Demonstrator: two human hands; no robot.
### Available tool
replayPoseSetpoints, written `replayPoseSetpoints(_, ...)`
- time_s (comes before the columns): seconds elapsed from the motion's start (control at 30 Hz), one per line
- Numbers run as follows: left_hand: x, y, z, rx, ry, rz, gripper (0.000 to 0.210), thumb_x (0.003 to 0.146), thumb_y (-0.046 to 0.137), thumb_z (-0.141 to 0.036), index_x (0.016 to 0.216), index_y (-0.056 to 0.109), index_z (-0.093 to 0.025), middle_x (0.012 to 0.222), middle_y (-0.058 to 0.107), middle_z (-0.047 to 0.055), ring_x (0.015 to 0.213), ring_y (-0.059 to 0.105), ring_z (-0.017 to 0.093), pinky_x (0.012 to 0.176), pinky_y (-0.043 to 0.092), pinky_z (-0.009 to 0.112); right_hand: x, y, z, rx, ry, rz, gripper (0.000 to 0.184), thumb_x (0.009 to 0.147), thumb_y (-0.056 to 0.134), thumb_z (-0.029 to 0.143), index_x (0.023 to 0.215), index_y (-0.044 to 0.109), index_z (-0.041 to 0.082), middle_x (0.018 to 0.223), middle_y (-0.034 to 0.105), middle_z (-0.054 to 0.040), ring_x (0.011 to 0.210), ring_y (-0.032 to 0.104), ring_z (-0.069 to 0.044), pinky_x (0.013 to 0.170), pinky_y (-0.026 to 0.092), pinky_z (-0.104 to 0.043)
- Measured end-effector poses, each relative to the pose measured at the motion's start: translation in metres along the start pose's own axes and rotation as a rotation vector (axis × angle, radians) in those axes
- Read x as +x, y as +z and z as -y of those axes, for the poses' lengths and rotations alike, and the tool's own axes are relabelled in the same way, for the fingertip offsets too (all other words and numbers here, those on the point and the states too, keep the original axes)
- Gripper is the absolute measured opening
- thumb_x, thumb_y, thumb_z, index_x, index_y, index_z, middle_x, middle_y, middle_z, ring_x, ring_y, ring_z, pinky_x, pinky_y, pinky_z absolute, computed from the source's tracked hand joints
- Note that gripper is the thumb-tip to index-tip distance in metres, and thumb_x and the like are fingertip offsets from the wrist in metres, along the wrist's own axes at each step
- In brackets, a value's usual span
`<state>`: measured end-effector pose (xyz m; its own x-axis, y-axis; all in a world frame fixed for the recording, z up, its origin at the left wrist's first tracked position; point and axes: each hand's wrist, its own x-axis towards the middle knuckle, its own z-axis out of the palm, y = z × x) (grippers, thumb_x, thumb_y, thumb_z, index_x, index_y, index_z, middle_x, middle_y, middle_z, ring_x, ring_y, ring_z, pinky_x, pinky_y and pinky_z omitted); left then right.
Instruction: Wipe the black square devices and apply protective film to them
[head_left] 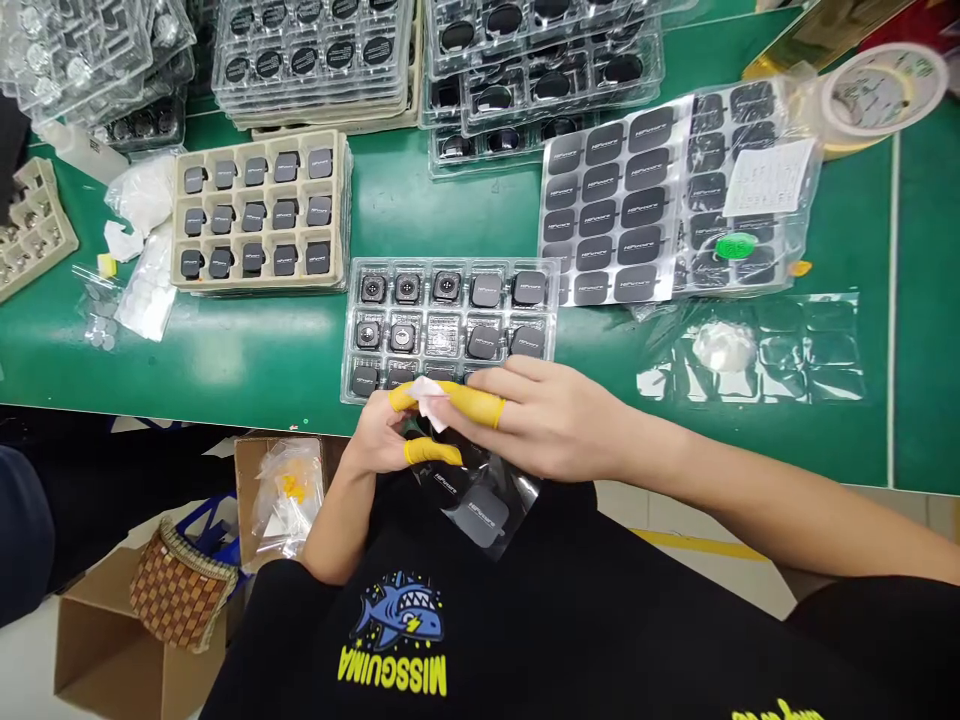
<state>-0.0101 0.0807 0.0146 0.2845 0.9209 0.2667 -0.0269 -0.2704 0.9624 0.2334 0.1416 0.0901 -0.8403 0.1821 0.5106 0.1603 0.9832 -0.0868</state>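
My left hand (376, 437) and my right hand (551, 415) meet in front of my chest, with yellow finger cots on some fingertips. A small crumpled white wipe (430, 400) is pinched at my right fingertips, against the left index finger. Below the hands hangs a clear film sheet with black labels (484, 510), its upper edge between my left thumb and fingers; the right hand partly covers it. Just beyond is a clear plastic tray (442, 335) of square black pieces, some with dark label faces, others with round parts showing. Its near row is partly hidden by my hands.
A stack of beige trays (262, 270) holding black squares stands at the left. Label sheets (600, 210) lie at the right, near a tape roll (881, 90). Stacked clear trays (315, 85) line the back. Cardboard boxes (112, 640) sit below the table's front edge.
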Motion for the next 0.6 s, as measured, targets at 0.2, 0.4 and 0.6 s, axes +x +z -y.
replayPoseSetpoints(0.2, -0.002, -0.003, 0.0, -0.052, -0.022, -0.144, 0.073, 0.076, 0.101, -0.054, 0.136, 0.08, -0.019, 0.098, 0.09, 0.007, 0.081, 0.087, 0.02, 0.076, 0.071, 0.026, -0.016, -0.003, -0.014, -0.081, 0.132, -0.038, 0.028, 0.105, 0.053, 0.005, 0.124, 0.072, 0.012, 0.087, 0.075, -0.0083, 0.079, 0.064, -0.023, 0.063, 0.051, -0.036)
replayPoseSetpoints(0.4, 0.003, -0.006, -0.007, -0.002, 0.055, -0.109, 0.077, 0.076, 0.101, -0.053, 0.144, 0.077, -0.026, 0.117, 0.09, 0.009, 0.095, 0.089, 0.021, 0.087, 0.073, 0.027, -0.031, -0.006, 0.011, 0.09, 0.368, -0.184, 0.041, 0.103, 0.053, 0.005, 0.136, 0.069, 0.022, 0.098, 0.077, -0.0076, 0.081, 0.065, -0.021, 0.066, 0.054, -0.035)
replayPoseSetpoints(0.6, 0.006, -0.007, -0.012, 0.074, 0.052, -0.043, 0.073, 0.083, 0.094, -0.06, 0.144, 0.077, -0.024, 0.117, 0.09, 0.01, 0.098, 0.088, 0.021, 0.084, 0.071, 0.024, -0.013, -0.002, 0.027, 0.124, 0.122, -0.137, 0.026, 0.11, 0.057, 0.009, 0.129, 0.074, 0.007, 0.091, 0.078, -0.0072, 0.089, 0.071, -0.022, 0.065, 0.052, -0.036)
